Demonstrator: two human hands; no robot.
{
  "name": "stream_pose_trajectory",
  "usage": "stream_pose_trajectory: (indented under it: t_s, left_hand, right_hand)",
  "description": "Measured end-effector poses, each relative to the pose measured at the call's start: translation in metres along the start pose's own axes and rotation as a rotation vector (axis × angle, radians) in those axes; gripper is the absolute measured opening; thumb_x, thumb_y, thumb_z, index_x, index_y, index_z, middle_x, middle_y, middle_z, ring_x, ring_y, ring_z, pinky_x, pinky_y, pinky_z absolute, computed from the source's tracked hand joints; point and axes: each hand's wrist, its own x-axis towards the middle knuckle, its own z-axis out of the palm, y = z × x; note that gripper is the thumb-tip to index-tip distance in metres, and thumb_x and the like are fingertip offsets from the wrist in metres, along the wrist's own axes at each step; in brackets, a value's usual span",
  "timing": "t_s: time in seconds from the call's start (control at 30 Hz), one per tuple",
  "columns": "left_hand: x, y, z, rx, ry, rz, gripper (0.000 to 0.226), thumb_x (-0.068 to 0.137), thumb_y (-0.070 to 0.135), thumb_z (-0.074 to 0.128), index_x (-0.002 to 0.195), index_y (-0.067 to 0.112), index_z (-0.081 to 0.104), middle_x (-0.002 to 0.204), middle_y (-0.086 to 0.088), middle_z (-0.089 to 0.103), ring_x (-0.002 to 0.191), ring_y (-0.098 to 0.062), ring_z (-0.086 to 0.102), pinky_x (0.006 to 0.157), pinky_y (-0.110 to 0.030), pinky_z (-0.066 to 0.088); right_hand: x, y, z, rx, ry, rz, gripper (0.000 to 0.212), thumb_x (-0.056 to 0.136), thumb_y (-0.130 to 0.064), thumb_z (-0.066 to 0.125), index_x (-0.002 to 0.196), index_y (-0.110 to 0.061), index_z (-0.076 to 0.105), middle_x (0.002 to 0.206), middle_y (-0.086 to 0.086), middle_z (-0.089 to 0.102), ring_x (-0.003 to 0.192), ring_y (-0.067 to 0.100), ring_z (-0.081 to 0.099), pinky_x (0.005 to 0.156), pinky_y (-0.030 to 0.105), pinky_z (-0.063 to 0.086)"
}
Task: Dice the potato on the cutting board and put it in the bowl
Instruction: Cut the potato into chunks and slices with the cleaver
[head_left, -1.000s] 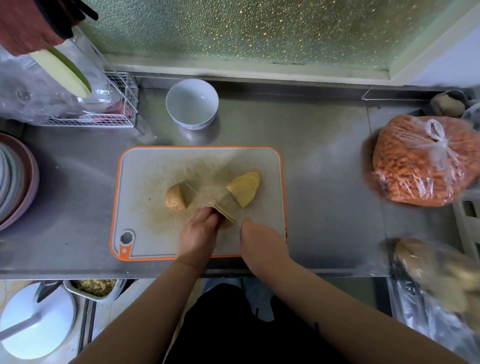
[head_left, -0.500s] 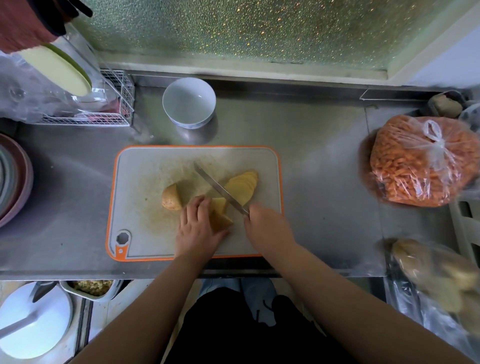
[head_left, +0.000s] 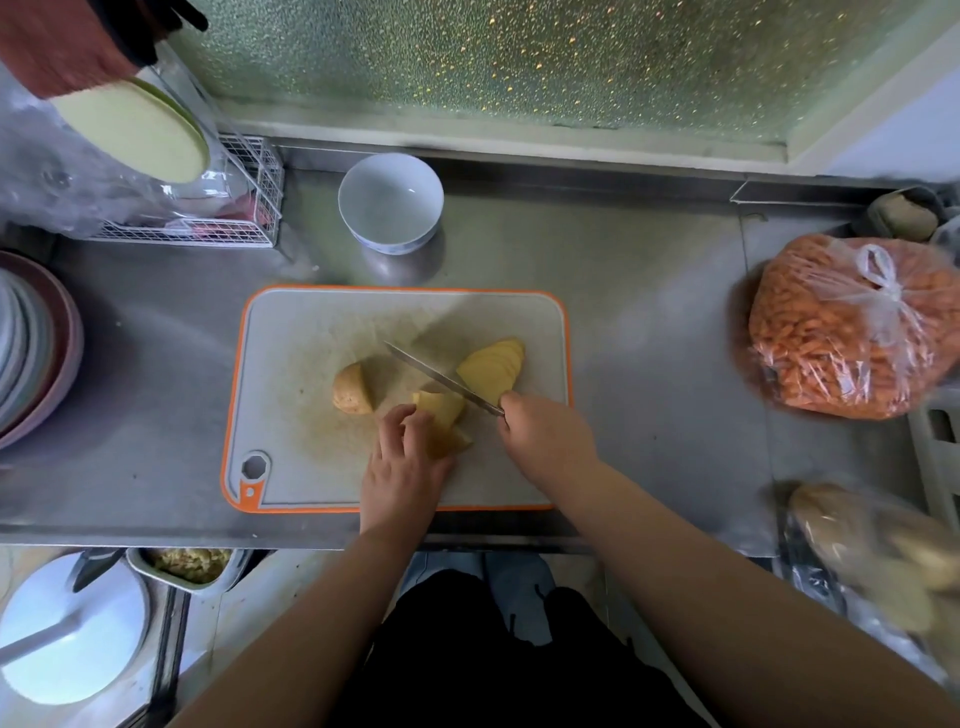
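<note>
A grey cutting board (head_left: 311, 338) with an orange rim lies on the steel counter. On it are an unpeeled potato end (head_left: 352, 389) at the left, a fanned stack of slices (head_left: 491, 366) at the right, and a small pile of slices (head_left: 441, 415) in the middle. My left hand (head_left: 402, 467) rests its fingers on the middle pile. My right hand (head_left: 545, 441) grips a knife (head_left: 441, 379), its blade pointing up-left over the board between the two slice groups. An empty white bowl (head_left: 390, 202) stands behind the board.
A bag of orange carrot pieces (head_left: 852, 327) sits at the right, a bag of potatoes (head_left: 872, 545) at the near right. Stacked plates (head_left: 31, 348) are at the left edge, a wire rack (head_left: 208, 218) with plastic-covered items at back left. The counter's front edge runs just below the board.
The knife went from flat and hidden near my left hand to lifted with its blade angled up-left. My left hand moved right onto the middle slices.
</note>
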Motion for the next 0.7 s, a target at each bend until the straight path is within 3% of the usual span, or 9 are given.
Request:
stream_pose_trajectory:
  t_s: [0.17,0.23,0.37,0.7]
  left_hand:
    - [0.004,-0.002,0.001,-0.048,-0.039,-0.048,0.063,0.062,0.018,0.085,0.113,0.012,0.049,0.117,-0.009,0.044,0.094,-0.035,0.060,0.066,-0.040,0.056]
    - [0.004,0.001,0.001,-0.076,-0.044,-0.094,0.062,0.066,0.017,0.083,0.118,0.009,0.050,0.121,-0.011,0.047,0.105,-0.034,0.057,0.077,-0.043,0.056]
    - [0.007,0.009,0.000,-0.157,-0.052,-0.200,0.074,0.074,0.019,0.078,0.137,0.013,0.040,0.136,-0.007,0.045,0.122,-0.028,0.043,0.098,-0.039,0.041]
    - [0.006,0.003,-0.001,-0.121,-0.051,-0.116,0.075,0.070,0.023,0.081,0.134,0.008,0.045,0.129,-0.010,0.052,0.118,-0.029,0.047,0.097,-0.041,0.043]
  right_hand:
    - [0.004,0.003,0.001,0.026,-0.024,0.017,0.017,0.097,-0.022,0.040,0.097,-0.011,0.053,0.087,0.010,0.062,0.082,0.032,0.060,0.058,0.031,0.033]
    - [0.005,0.004,-0.001,-0.001,0.005,0.004,0.018,0.097,-0.023,0.040,0.099,-0.010,0.054,0.088,0.010,0.063,0.083,0.031,0.060,0.058,0.031,0.034]
    - [0.006,0.004,-0.001,-0.017,0.033,-0.008,0.016,0.097,-0.022,0.041,0.099,-0.011,0.054,0.088,0.010,0.064,0.082,0.032,0.061,0.058,0.031,0.035]
    - [-0.008,0.006,-0.001,0.015,-0.116,-0.026,0.015,0.094,-0.021,0.042,0.089,-0.014,0.053,0.076,0.002,0.049,0.070,0.023,0.049,0.059,0.031,0.035]
